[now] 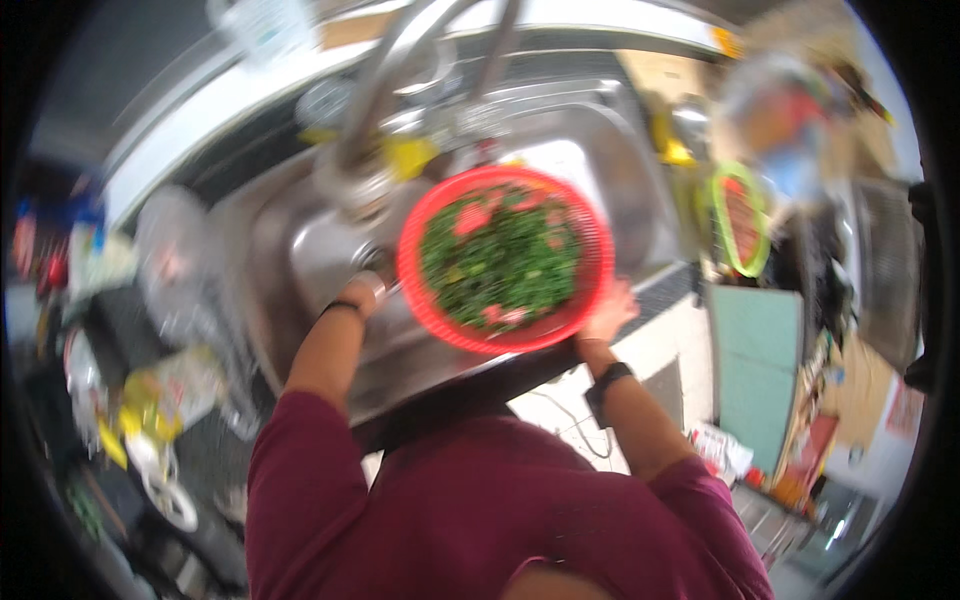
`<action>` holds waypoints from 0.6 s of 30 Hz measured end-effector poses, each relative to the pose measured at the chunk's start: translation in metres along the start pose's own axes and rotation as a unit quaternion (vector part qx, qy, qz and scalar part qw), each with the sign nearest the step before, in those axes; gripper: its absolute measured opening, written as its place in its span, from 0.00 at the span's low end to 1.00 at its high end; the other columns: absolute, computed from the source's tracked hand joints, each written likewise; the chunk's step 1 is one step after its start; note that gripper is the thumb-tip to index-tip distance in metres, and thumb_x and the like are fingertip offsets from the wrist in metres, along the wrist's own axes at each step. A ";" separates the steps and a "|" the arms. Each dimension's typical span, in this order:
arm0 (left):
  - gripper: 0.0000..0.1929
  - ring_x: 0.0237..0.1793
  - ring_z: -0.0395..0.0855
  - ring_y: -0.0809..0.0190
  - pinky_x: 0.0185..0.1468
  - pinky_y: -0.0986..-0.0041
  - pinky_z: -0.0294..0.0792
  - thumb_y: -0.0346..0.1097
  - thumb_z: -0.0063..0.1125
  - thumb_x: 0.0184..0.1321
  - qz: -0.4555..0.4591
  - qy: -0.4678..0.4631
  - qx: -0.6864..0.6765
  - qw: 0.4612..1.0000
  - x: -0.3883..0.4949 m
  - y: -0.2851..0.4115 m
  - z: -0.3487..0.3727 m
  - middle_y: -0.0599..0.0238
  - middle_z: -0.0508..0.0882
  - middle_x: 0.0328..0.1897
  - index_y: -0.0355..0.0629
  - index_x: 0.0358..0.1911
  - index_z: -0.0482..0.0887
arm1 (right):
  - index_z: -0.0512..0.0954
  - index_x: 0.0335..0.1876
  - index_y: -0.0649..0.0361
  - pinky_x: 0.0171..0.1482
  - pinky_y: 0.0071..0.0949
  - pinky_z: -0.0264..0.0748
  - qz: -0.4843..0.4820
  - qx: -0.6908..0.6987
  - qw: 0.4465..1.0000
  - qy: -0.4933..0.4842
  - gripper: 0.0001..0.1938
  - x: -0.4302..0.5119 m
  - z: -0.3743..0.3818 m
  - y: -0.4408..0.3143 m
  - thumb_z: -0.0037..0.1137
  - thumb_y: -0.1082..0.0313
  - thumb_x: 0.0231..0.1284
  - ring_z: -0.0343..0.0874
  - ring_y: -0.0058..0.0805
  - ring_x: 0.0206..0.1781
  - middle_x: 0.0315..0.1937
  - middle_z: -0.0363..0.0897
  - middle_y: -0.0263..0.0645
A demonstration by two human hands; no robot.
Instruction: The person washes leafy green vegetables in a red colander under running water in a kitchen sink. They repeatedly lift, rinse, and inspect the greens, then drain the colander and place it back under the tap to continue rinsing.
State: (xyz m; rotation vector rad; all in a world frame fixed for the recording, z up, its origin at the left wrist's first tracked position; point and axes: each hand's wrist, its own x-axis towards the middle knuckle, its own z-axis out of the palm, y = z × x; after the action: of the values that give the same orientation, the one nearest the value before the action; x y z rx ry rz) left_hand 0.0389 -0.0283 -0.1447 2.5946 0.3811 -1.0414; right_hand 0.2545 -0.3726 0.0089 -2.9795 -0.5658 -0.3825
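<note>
A red plastic colander (506,343) full of chopped green leaves (502,259) is over the front of a stainless steel double-bowl sink (277,262). My right hand (609,309) grips its lower right rim, with the fingers partly hidden behind it. My left hand (366,294) is at the colander's left side, near the drain of the left bowl; the picture is blurred there, and whether it touches the colander does not show. Pink colander floor or pieces show through among the leaves.
A metal faucet (356,127) arches over the sink's back. Clear plastic bags (172,255) lie on the left counter. To the right are a green-rimmed oval basket (759,255) and a pale green cabinet or panel (754,367). A cable (577,427) trails on the floor.
</note>
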 end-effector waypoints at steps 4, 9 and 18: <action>0.13 0.44 0.83 0.49 0.43 0.56 0.75 0.40 0.48 0.59 0.001 -0.009 0.027 1.000 -0.001 -0.001 -0.006 0.53 0.84 0.44 0.43 0.39 0.83 | 0.77 0.37 0.53 0.57 0.50 0.54 0.005 0.030 0.999 0.025 0.12 0.004 -0.010 -0.011 0.47 0.57 0.54 0.65 0.39 0.60 0.41 0.75 0.37; 0.13 0.44 0.83 0.49 0.44 0.56 0.75 0.40 0.48 0.59 0.005 -0.019 0.046 0.999 -0.013 0.008 -0.025 0.53 0.84 0.44 0.43 0.39 0.83 | 0.78 0.40 0.54 0.58 0.50 0.54 0.036 0.046 0.998 -0.008 0.13 0.005 -0.022 -0.018 0.47 0.58 0.54 0.63 0.40 0.62 0.43 0.75 0.37; 0.13 0.45 0.83 0.49 0.45 0.56 0.75 0.39 0.48 0.59 0.019 -0.023 0.064 0.997 0.002 0.014 -0.040 0.53 0.84 0.45 0.43 0.40 0.83 | 0.78 0.39 0.55 0.58 0.49 0.54 0.036 0.070 0.997 0.006 0.13 0.006 -0.024 -0.017 0.46 0.58 0.54 0.64 0.41 0.61 0.43 0.76 0.37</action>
State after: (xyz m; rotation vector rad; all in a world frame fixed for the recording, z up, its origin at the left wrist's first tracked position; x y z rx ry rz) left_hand 0.0702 -0.0254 -0.1161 2.6730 0.2615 -1.1467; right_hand 0.2476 -0.3578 0.0344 -2.8520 -0.4615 -0.3405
